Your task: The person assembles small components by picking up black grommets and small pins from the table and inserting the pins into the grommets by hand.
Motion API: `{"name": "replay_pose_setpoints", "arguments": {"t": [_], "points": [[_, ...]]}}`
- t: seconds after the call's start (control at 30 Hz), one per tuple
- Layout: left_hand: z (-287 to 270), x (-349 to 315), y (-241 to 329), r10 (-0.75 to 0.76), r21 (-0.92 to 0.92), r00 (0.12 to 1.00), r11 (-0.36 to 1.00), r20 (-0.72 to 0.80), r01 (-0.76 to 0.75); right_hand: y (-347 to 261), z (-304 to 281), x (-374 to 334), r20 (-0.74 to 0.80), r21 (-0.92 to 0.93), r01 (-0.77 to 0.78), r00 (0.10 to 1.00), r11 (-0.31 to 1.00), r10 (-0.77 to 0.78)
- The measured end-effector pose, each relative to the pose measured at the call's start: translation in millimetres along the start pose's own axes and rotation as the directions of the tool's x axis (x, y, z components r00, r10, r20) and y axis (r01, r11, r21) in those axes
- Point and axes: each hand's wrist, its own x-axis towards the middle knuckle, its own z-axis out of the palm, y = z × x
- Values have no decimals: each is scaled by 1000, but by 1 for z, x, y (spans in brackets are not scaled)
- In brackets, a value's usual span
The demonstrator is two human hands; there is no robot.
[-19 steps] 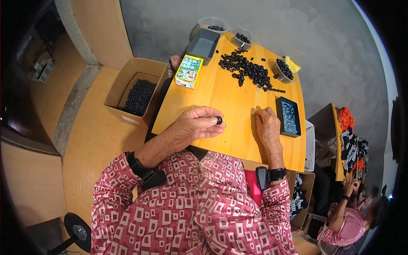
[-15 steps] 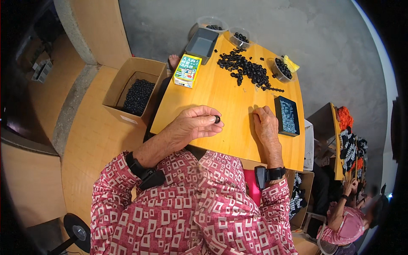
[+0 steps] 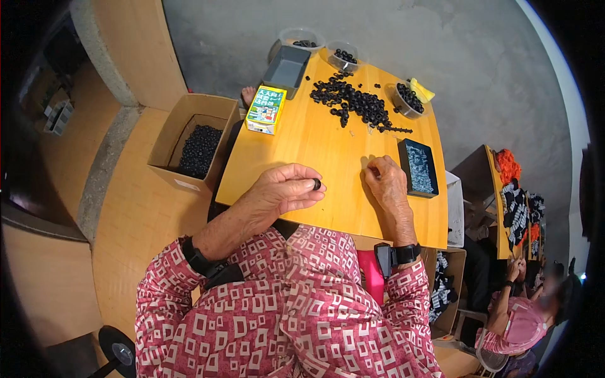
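A small black ring-like part is pinched between the thumb and fingers of my left hand, just above the near part of the yellow table. My right hand rests over the table with its thumb and fingers pressed together. Anything between them is too small or hidden to make out. Beside it stands a black tray with many small shiny pieces in it. Farther back lies a loose pile of black ring-like parts, with a short row of them trailing to the right.
Plastic tubs of black parts stand along the far edge, one with a yellow cloth-like item. A grey bin and a yellow-green carton sit at left. On the floor is a cardboard box; another person sits at right.
The whole view has shifted a little. My left hand keeps its pinch on the black part, and my right hand's fingers have curled in slightly over the table.
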Motion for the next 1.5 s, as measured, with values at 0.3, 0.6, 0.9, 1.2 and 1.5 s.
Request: {"name": "replay_pose_setpoints", "arguments": {"t": [0.3, 0.6, 0.9, 1.2, 1.5], "points": [[-12, 1, -13, 2, -105, 1000, 994, -26, -5, -79, -38, -7, -86, 384, 125, 991, 915, -99], [-20, 0, -16, 9, -131, 999, 991, -53, -16, -120, -30, -12, -85, 468, 323, 943, 822, -322], [-15, -3, -13, 42, -51, 999, 998, 16, -41, -115, -27, -14, -121, 467, 325, 945, 822, -304], [-14, -3, -13, -15, 6, 1000, 1000, 6, 15, -117, -27, -15, -117, 403, 376, 925, 834, -360], [-16, -1, -17, -4, -125, 1000, 992, 24, 7, -113, -32, -21, -138, 433, 336, 942, 836, -306]]}}
